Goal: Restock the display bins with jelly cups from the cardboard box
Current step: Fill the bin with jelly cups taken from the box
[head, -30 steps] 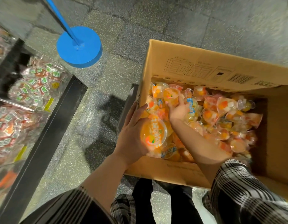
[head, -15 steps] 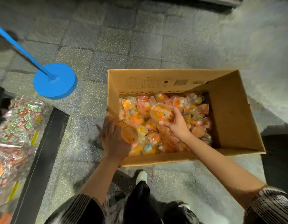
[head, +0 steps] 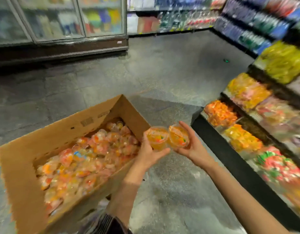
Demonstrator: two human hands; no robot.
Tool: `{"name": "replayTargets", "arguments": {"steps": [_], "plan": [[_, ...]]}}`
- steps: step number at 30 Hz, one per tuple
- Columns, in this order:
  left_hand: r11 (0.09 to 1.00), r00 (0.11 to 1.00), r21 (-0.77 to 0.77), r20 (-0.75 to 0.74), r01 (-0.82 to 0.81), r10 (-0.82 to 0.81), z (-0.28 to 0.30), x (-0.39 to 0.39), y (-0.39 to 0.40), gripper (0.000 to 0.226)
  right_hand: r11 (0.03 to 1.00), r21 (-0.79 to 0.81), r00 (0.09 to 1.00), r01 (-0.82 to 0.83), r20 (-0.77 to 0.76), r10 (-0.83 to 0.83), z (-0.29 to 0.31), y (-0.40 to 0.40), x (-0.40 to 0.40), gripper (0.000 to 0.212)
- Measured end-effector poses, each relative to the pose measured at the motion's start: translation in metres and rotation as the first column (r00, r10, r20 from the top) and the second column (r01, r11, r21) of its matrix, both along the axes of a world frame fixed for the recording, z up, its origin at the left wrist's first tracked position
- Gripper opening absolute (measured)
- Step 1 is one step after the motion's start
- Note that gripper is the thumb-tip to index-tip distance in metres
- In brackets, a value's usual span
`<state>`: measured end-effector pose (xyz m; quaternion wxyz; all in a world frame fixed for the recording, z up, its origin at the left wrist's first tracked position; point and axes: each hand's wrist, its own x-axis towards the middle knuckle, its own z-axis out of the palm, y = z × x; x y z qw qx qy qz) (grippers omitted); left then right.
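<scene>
An open cardboard box (head: 27,174) sits on the floor at lower left, heaped with orange and pink jelly cups (head: 88,159). My left hand (head: 149,154) holds one orange jelly cup (head: 156,137) just past the box's right corner. Beside it my right hand (head: 191,147) grips a second orange jelly cup (head: 178,136). The two cups almost touch. Both are above the floor, between the box and the display bins (head: 220,114) on the right, which hold orange, yellow and red-green packs.
Tiered bins rise up the right side on a black base (head: 230,154). Glass-door fridges (head: 61,22) stand at the back left, shelves of goods (head: 179,16) at the back. Grey stone floor (head: 145,73) lies between them. The picture is motion-blurred.
Both hands lifted out of the box, each with a cup, and swung right. My view turned from the box and blue stand base toward the bins on the right.
</scene>
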<state>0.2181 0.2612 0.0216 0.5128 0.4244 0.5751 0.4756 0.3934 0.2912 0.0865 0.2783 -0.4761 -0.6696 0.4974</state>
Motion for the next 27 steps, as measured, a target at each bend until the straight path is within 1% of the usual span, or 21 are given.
{"name": "replayTargets", "arguments": {"steps": [2, 3, 4, 7, 8, 10, 12, 15, 17, 19, 21, 24, 25, 27], "plan": [[0.993, 0.993, -0.022, 0.036, 0.116, -0.115, 0.014, 0.059, 0.012, 0.109, 0.992, 0.081, 0.993, 0.099, 0.049, -0.103, 0.018, -0.010, 0.064, 0.089], [0.986, 0.985, -0.011, 0.053, 0.167, -0.166, 0.024, 0.089, 0.015, 0.110, 0.983, 0.110, 0.986, 0.148, 0.056, -0.155, 0.026, -0.017, 0.095, 0.090], [0.976, 0.975, 0.019, 0.057, 0.215, -0.216, 0.034, 0.121, 0.016, 0.104, 0.972, 0.141, 0.977, 0.189, 0.069, -0.200, 0.034, -0.026, 0.128, 0.090], [0.924, 0.937, 0.161, -0.015, 0.348, -0.350, 0.054, 0.215, 0.016, 0.070, 0.922, 0.256, 0.932, 0.290, 0.143, -0.333, 0.049, -0.054, 0.224, 0.091], [0.901, 0.922, 0.201, -0.037, 0.384, -0.385, 0.060, 0.246, 0.014, 0.065, 0.901, 0.277, 0.909, 0.333, 0.161, -0.385, 0.053, -0.064, 0.256, 0.091], [0.860, 0.895, 0.249, -0.092, 0.444, -0.436, 0.069, 0.303, 0.009, 0.063, 0.859, 0.302, 0.851, 0.413, 0.208, -0.483, 0.059, -0.085, 0.316, 0.091], [0.805, 0.849, 0.272, -0.138, 0.528, -0.510, 0.074, 0.356, 0.003, 0.065, 0.824, 0.335, 0.800, 0.456, 0.252, -0.545, 0.061, -0.106, 0.371, 0.086], [0.721, 0.767, 0.262, -0.187, 0.641, -0.614, 0.075, 0.426, -0.009, 0.067, 0.799, 0.334, 0.743, 0.500, 0.309, -0.594, 0.060, -0.138, 0.437, 0.087], [0.668, 0.713, 0.252, -0.210, 0.700, -0.669, 0.071, 0.469, -0.018, 0.067, 0.771, 0.341, 0.682, 0.538, 0.361, -0.636, 0.054, -0.157, 0.472, 0.085], [0.622, 0.667, 0.244, -0.214, 0.744, -0.714, 0.064, 0.511, -0.025, 0.067, 0.730, 0.331, 0.627, 0.598, 0.374, -0.683, 0.044, -0.171, 0.505, 0.088], [0.575, 0.617, 0.227, -0.229, 0.786, -0.753, 0.056, 0.554, -0.031, 0.074, 0.697, 0.288, 0.590, 0.657, 0.379, -0.713, 0.030, -0.184, 0.537, 0.095], [0.489, 0.530, 0.210, -0.255, 0.847, -0.809, 0.043, 0.618, -0.036, 0.089, 0.646, 0.240, 0.541, 0.725, 0.383, -0.749, 0.010, -0.197, 0.588, 0.097], [0.461, 0.502, 0.206, -0.252, 0.863, -0.827, 0.036, 0.640, -0.036, 0.089, 0.628, 0.229, 0.524, 0.744, 0.384, -0.760, 0.002, -0.199, 0.608, 0.095], [0.428, 0.459, 0.167, -0.264, 0.888, -0.849, 0.020, 0.684, -0.034, 0.082, 0.610, 0.199, 0.501, 0.767, 0.409, -0.763, -0.013, -0.201, 0.649, 0.089]]}}
